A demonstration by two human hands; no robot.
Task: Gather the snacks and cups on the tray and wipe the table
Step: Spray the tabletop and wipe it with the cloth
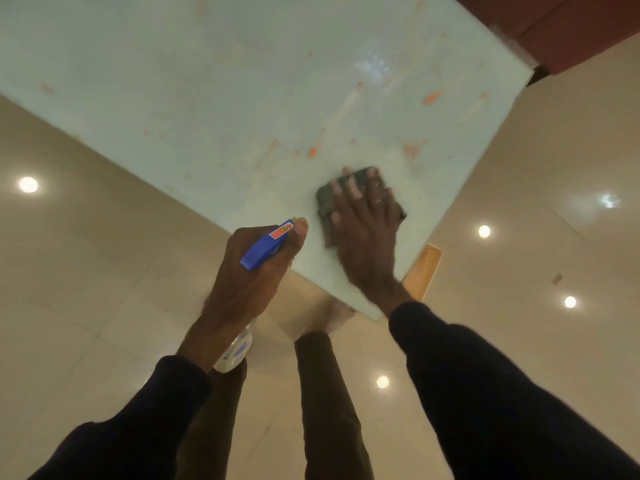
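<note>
The floor [86,271] is laid in large glossy beige tiles with thin grout lines. Round white spots of light [28,184] glint on it, scattered left and right. A dark red piece of furniture [571,26] fills the upper right corner, and only part of it shows. An orange-tan strip [424,271] with rows of dots lies on the tiles.

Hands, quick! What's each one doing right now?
Left hand: closed, gripping the spray bottle.
Right hand: open, flat fingers pressing the dark cloth on the table.
</note>
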